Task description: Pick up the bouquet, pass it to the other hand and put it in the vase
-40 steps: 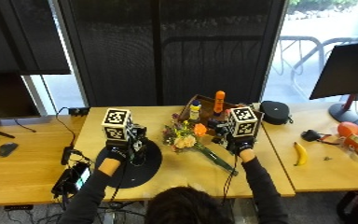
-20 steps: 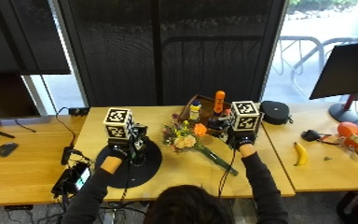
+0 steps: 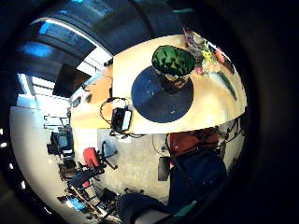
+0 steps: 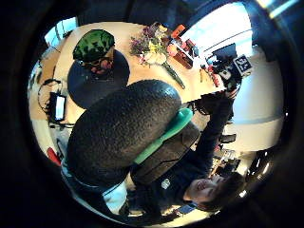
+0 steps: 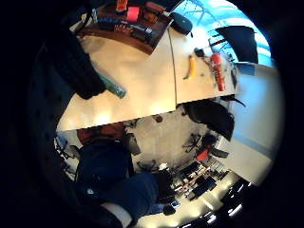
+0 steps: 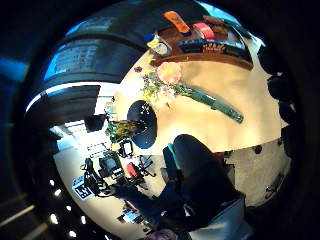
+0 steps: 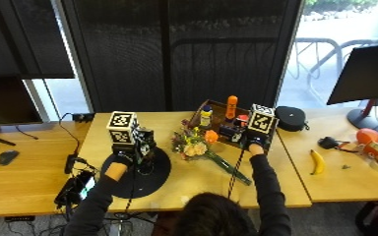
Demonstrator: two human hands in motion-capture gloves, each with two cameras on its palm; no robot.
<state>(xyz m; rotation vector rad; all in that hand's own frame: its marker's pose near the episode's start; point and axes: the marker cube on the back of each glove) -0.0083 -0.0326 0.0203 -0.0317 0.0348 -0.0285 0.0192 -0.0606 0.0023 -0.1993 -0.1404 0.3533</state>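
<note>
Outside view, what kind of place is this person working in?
Probably an office or lab workspace. Wooden desks stand side by side before large windows with dark blinds, a monitor sits at the right, and the left palm view shows office chairs on the floor behind.

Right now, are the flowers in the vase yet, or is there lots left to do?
Not yet. Nothing looks done: the flowers lie on the table, beside the green vase on its dark mat. The right hand hovers near the stems without holding them; the left hand is by the vase. Picking up, passing and placing all remain.
</note>
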